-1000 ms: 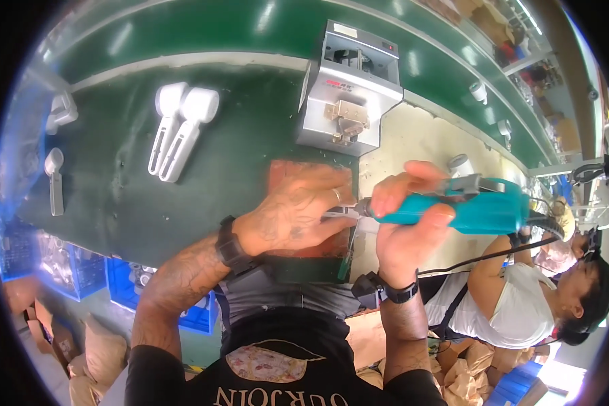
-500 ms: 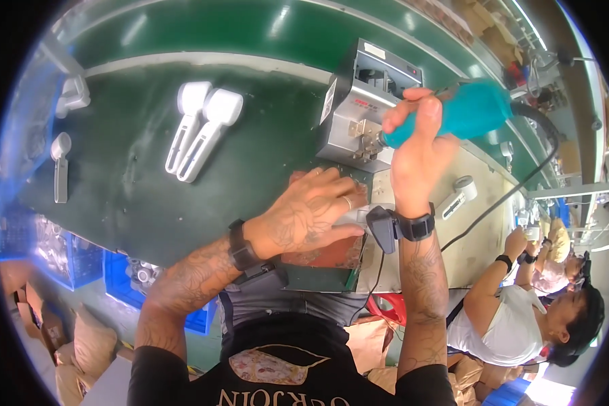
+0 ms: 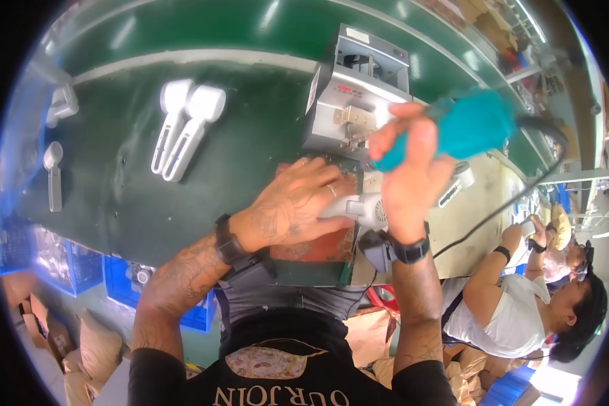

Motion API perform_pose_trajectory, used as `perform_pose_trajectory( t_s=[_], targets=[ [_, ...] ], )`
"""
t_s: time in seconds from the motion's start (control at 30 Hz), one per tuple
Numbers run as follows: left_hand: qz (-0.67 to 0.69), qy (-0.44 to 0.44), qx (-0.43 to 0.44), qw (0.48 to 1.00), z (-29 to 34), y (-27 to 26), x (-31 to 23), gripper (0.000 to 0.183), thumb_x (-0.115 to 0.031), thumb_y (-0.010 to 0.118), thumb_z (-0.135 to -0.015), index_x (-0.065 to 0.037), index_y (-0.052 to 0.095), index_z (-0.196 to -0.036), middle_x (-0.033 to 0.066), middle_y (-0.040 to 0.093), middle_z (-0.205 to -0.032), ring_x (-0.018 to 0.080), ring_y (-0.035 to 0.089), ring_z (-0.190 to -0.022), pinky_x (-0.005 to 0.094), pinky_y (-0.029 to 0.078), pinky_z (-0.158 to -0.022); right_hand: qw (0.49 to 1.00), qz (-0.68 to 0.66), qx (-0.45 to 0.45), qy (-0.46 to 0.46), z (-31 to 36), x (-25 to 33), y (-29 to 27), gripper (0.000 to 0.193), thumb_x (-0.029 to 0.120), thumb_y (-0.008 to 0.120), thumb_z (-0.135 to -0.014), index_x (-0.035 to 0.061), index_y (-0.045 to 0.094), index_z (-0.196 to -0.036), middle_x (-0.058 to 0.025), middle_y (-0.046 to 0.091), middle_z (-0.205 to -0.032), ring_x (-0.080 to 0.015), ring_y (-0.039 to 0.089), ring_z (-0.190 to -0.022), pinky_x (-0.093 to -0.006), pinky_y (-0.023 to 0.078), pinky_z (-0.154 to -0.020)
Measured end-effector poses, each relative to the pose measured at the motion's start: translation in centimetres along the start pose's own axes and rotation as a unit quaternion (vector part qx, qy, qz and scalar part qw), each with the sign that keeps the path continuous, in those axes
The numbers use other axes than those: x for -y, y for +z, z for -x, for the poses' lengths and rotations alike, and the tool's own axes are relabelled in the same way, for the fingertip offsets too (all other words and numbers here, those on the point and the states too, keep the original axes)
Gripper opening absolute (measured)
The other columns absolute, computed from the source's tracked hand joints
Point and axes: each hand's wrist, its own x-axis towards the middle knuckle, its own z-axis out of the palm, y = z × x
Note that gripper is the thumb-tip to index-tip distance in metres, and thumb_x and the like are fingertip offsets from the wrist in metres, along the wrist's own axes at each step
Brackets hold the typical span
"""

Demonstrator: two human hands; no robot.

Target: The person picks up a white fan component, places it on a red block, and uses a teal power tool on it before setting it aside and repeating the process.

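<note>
Red lettering (image 3: 350, 89) marks the machine (image 3: 360, 100) near the screwdriver (image 3: 477, 127).

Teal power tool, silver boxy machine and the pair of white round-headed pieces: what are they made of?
Teal power tool: probably plastic, from its even colour; blur hides its finish. Silver boxy machine: likely metal, satin, with crisp edges and soft sheen. Pair of white round-headed pieces: probably smooth moulded plastic, given rounded heads and slotted handles.

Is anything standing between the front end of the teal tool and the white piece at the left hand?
Nothing visible stands between the front end of the teal tool and the white piece at the left hand. The grey machine sits beyond that gap; the right hand grips the tool.
</note>
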Motion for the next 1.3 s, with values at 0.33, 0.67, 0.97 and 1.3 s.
perform_pose_trajectory(
  t_s=[0.33, 0.67, 0.97, 1.3],
  targets=[
    [0.019, 0.016, 0.004, 1.0, -0.2, 0.2, 0.5, 0.051, -0.036, 0.075, -0.083, -0.005, 0.063, -0.121, 0.0094, 0.059, -0.106, 0.0295, 0.055, -0.102, 0.0435, 0.046, -0.088, 0.999, -0.03, -0.032, 0.005, 3.1, 0.2, -1.9, 0.063, 0.055, 0.06, -0.097, -0.0059, 0.054, -0.109, -0.0087, 0.055, -0.069, -0.0185, 0.052, -0.057, -0.0322, 0.044, -0.056],
    [-0.006, 0.043, -0.044, 0.998, -0.6, 0.0, 0.0, 0.042, -0.033, 0.078, -0.079, -0.006, 0.066, -0.11, 0.0102, 0.061, -0.106, 0.0289, 0.057, -0.095, 0.0413, 0.048, -0.084, 0.978, -0.187, -0.027, 0.087, 5.0, -2.3, -3.1, 0.04, 0.035, 0.074, -0.09, 0.0036, 0.052, -0.101, -0.0058, 0.05, -0.08, -0.0203, 0.049, -0.067, -0.0354, 0.044, -0.06],
    [0.0, 0.028, -0.004, 1.0, 0.4, 0.2, -0.3, 0.05, -0.043, 0.071, -0.086, -0.003, 0.066, -0.115, 0.0114, 0.059, -0.115, 0.0286, 0.053, -0.107, 0.0428, 0.043, -0.094, 0.986, -0.162, 0.001, 0.03, 4.8, -2.0, -2.7, 0.045, 0.042, 0.067, -0.096, 0.0025, 0.048, -0.101, -0.0062, 0.05, -0.072, -0.0167, 0.049, -0.059, -0.0318, 0.042, -0.053],
    [-0.015, 0.066, -0.055, 0.996, 0.1, -0.1, 0.2, 0.046, -0.039, 0.073, -0.084, -0.007, 0.065, -0.116, 0.0093, 0.06, -0.109, 0.0275, 0.057, -0.101, 0.0412, 0.047, -0.087, 0.984, -0.137, -0.099, 0.057, 2.5, -1.1, -2.5, 0.039, 0.038, 0.055, -0.104, 0.0003, 0.055, -0.115, -0.0035, 0.052, -0.07, -0.0147, 0.051, -0.063, -0.0293, 0.043, -0.058]
  ],
)
